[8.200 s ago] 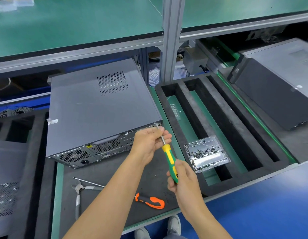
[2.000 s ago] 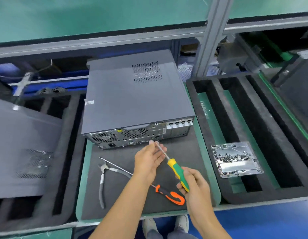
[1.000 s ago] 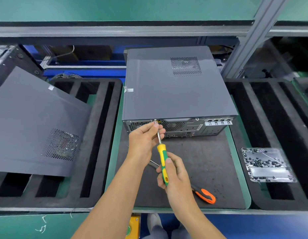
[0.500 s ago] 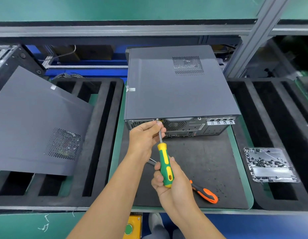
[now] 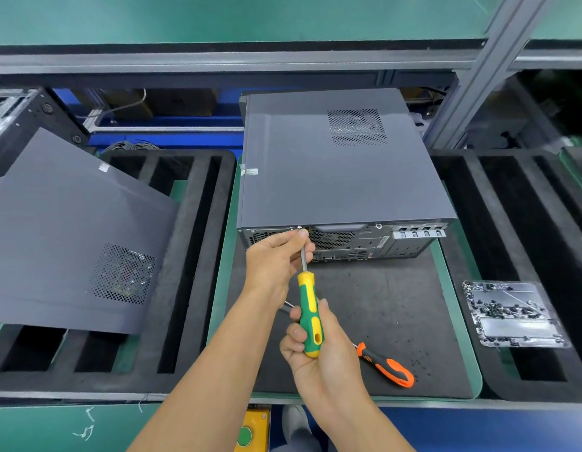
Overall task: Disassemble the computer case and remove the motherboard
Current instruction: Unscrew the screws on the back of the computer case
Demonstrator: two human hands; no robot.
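The case [image 5: 335, 171] lies flat on the dark mat [image 5: 397, 308], with its rear panel turned toward me and its grey top cover still on. It is my landmark for everything else.

At the upper edge of the rear panel, toward its left end, the tip of the screwdriver [image 5: 308, 314] meets a screw. The metal shaft goes up from the green and yellow handle to that point, almost straight away from me.

My left hand [image 5: 276, 259] comes in from below with the forearm slanting up to the right. Its fingers are curled, and the thumb and the fingertips pinch the shaft just under the tip, right against the rear panel. My right hand [image 5: 319, 350] is nearer to me than the case, its forearm coming from the lower right. It is closed around the handle, with the butt of the handle in the palm and the thumb along the side.

In front of the case, on the mat, lies a tool with orange handle [image 5: 385, 365], partly hidden behind my right hand. To the right of the case, a clear tray [image 5: 514, 332] with many small dark screws rests on black foam [image 5: 544, 256]. To the left of the case, a loose grey panel [image 5: 61, 243] with a perforated patch lies tilted over another black foam insert [image 5: 198, 256].
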